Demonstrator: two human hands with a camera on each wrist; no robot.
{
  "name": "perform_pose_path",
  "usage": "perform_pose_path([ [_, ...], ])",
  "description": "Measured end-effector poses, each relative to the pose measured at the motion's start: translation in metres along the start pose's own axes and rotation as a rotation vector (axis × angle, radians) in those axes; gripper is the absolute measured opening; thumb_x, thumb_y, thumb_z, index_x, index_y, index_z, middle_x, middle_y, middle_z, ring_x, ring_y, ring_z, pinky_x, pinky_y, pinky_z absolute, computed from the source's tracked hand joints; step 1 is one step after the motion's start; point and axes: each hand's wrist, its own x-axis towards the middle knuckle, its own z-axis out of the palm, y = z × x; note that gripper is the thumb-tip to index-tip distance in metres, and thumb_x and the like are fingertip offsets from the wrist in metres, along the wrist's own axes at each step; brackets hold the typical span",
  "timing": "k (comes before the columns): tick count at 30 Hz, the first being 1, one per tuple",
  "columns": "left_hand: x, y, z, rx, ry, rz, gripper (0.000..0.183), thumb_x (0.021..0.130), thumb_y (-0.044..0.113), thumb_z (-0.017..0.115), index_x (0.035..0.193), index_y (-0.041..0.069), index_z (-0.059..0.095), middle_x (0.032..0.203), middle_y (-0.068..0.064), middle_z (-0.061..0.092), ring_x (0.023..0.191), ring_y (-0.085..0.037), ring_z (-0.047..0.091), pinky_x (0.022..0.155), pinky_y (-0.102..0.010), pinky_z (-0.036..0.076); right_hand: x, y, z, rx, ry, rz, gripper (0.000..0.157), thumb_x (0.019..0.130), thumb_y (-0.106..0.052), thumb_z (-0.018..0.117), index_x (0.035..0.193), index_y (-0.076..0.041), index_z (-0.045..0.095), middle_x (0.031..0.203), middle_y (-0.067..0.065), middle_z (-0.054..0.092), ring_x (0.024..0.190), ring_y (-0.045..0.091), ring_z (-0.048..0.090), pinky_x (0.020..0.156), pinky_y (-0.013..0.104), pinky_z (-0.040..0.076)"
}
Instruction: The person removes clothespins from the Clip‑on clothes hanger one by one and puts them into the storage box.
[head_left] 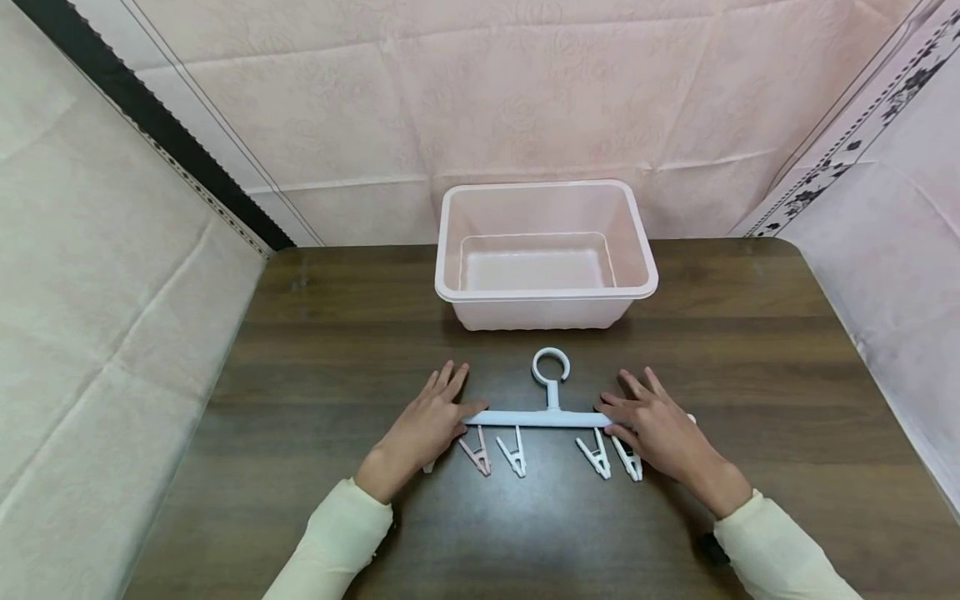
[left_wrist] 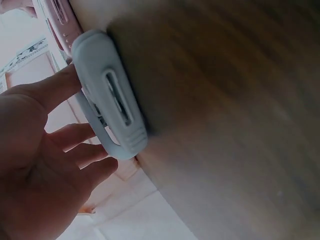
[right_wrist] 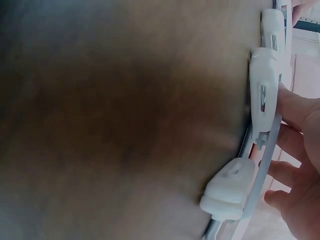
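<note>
A pale blue-white clip hanger (head_left: 551,419) lies on the table, its open ring hook pointing away from me. Clothes-pegs hang from its bar on the near side, one a pinkish peg (head_left: 480,457) and the others whitish. My left hand (head_left: 423,425) grips the left end of the bar, and its other fingers spread beyond it. At the right end, my right hand (head_left: 658,427) holds the bar between thumb and index finger. A white peg (left_wrist: 112,95) stands before the left thumb in the left wrist view. Several white pegs (right_wrist: 263,92) line the bar in the right wrist view.
A pale pink plastic basin (head_left: 546,312) stands behind the hanger at the back of the dark wooden table (head_left: 322,333). Its inside shows nothing. Pale patterned cloth (head_left: 525,100) hangs behind the table and on both sides.
</note>
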Motion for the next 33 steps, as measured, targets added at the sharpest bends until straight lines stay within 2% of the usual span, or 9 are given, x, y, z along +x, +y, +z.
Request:
perform_pose_path([
  [7,0.001,0.000,0.001,0.023,0.031,0.045,0.038,0.086,0.007,0.078,0.123,0.016,0.073,0.151,-0.029,0.037,0.141,-0.047,0.030,0.114,-0.050,0.025,0.000,0.000,0.000,-0.028,0.022,-0.024,0.032,0.086,-0.013,0.079,0.116,-0.002,0.075,0.116,0.013,0.071,0.129,0.047,0.048,0.111,0.066,0.014],
  [15,0.000,0.002,-0.013,-0.006,0.012,0.032,0.038,0.091,0.006,0.074,0.127,0.015,0.071,0.153,-0.025,0.037,0.143,-0.042,0.028,0.114,-0.049,0.026,-0.001,-0.001,-0.006,-0.053,0.136,-0.076,0.023,0.080,-0.007,0.082,0.103,-0.004,0.077,0.100,0.007,0.075,0.122,0.044,0.056,0.110,0.068,0.016],
  [19,-0.001,0.004,-0.018,0.006,0.009,0.032,0.039,0.093,0.007,0.071,0.131,0.017,0.068,0.151,-0.024,0.040,0.142,-0.041,0.033,0.112,-0.049,0.029,-0.001,-0.001,-0.009,-0.066,0.187,-0.102,0.023,0.079,-0.008,0.083,0.101,-0.004,0.077,0.095,0.006,0.075,0.119,0.043,0.059,0.109,0.070,0.011],
  [22,-0.001,0.005,-0.021,0.014,0.006,0.027,0.041,0.095,0.007,0.069,0.134,0.019,0.066,0.148,-0.024,0.044,0.138,-0.041,0.039,0.105,-0.053,0.038,-0.002,0.000,-0.011,-0.072,0.221,-0.118,0.025,0.079,-0.010,0.082,0.102,-0.004,0.078,0.094,0.007,0.075,0.115,0.041,0.061,0.109,0.071,0.005],
  [25,-0.001,0.006,-0.023,0.000,0.012,0.015,0.041,0.096,0.007,0.068,0.135,0.020,0.064,0.144,-0.024,0.050,0.132,-0.043,0.047,0.093,-0.058,0.048,-0.002,0.001,-0.012,-0.067,0.254,-0.130,0.028,0.077,-0.010,0.082,0.104,-0.004,0.078,0.095,0.009,0.075,0.107,0.039,0.065,0.109,0.071,0.005],
  [27,-0.001,0.006,-0.023,-0.016,0.036,0.020,0.041,0.096,0.007,0.068,0.135,0.019,0.065,0.137,-0.024,0.055,0.122,-0.042,0.056,0.082,-0.057,0.053,-0.002,0.002,-0.013,-0.056,0.276,-0.144,0.029,0.076,-0.008,0.081,0.105,-0.004,0.078,0.095,0.009,0.074,0.100,0.034,0.067,0.109,0.070,0.013],
  [29,-0.001,0.005,-0.022,-0.024,0.072,0.039,0.041,0.094,0.006,0.069,0.133,0.018,0.066,0.127,-0.022,0.062,0.108,-0.038,0.064,0.075,-0.052,0.055,-0.002,0.003,-0.013,-0.052,0.297,-0.159,0.030,0.076,-0.007,0.080,0.106,-0.005,0.078,0.094,0.009,0.073,0.092,0.031,0.067,0.107,0.065,0.027],
  [31,-0.002,0.004,-0.022,-0.027,0.114,0.062,0.041,0.092,0.004,0.071,0.131,0.017,0.067,0.115,-0.017,0.067,0.093,-0.033,0.069,0.069,-0.047,0.057,-0.002,0.003,-0.014,-0.049,0.312,-0.167,0.030,0.077,-0.006,0.081,0.107,-0.005,0.078,0.093,0.008,0.072,0.085,0.027,0.067,0.095,0.056,0.045],
  [33,-0.002,0.003,-0.022,-0.021,0.153,0.088,0.043,0.091,0.003,0.072,0.131,0.016,0.068,0.103,-0.013,0.068,0.080,-0.029,0.069,0.063,-0.044,0.056,-0.002,0.003,-0.015,-0.051,0.325,-0.170,0.030,0.078,-0.007,0.081,0.107,-0.005,0.078,0.092,0.007,0.071,0.081,0.024,0.067,0.078,0.048,0.053],
])
